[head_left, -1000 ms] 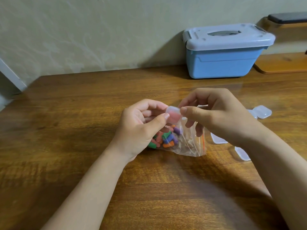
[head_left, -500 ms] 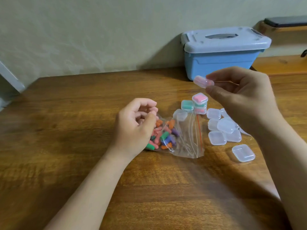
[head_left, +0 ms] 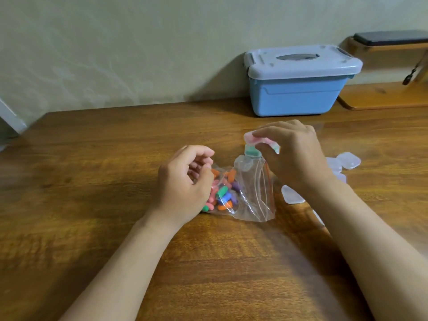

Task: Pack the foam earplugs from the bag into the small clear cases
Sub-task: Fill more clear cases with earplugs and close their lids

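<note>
Up front, pinched in the right hand (head_left: 298,158), fingers curled over the top and thumb at the near edge: a pink-filled case (head_left: 253,137), small and clear. Held right above a green-filled case (head_left: 252,152), just behind the bag's mouth; touching or just apart, impossible to tell through the blur. Over at the left hand (head_left: 185,184): fingers loosely curled, clamped on nothing, resting against the left end of the bag (head_left: 253,195). Inside that clear zip bag, bunched at its left end: the foam earplugs (head_left: 222,192), orange, pink, green, blue and purple. Bag flat on the wooden table (head_left: 92,205), mouth with its red zip line toward the right. Beside and partly behind the right wrist: empty clear cases (head_left: 348,159), one near the forearm, others further back. Further off, against the wall: a blue storage box (head_left: 298,93) with a grey lid, closed. To its right, a wooden shelf (head_left: 382,96), with a dark flat object (head_left: 391,38) on the upper tier.
</note>
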A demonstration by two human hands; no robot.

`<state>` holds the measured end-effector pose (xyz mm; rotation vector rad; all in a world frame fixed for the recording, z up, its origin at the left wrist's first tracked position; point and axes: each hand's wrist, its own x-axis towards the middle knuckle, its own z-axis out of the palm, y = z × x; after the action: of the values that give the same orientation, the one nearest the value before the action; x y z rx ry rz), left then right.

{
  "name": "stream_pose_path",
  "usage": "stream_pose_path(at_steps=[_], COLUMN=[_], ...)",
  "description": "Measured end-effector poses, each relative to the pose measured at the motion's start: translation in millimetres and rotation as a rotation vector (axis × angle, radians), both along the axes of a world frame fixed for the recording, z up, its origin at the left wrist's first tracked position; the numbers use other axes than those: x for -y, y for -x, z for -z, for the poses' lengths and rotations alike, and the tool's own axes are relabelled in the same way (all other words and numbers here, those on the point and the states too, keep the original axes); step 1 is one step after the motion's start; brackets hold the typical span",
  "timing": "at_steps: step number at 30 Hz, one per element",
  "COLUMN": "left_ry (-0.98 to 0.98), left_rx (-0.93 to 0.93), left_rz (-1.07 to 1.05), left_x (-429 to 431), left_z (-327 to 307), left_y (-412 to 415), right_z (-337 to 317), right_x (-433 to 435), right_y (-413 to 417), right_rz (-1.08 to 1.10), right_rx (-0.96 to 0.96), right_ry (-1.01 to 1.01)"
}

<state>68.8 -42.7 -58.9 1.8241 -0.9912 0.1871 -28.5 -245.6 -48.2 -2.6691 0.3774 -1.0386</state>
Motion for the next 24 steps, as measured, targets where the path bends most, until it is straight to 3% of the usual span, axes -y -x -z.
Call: stream_pose_path(at_steps=[11,24], left_ry=[-0.026,-0.107], left_rx=[0.032,0.166], left_rz=[-0.020,0.007], left_x=[-1,-2], left_z=[2,2], left_y=[-3,-5], right_z=[2,-10], right_x=[-1,0], right_y=[-9,2], right_rz=[0.062,-0.026], right_rx=[-0.185,-0.100], right_ry=[0.108,0.041])
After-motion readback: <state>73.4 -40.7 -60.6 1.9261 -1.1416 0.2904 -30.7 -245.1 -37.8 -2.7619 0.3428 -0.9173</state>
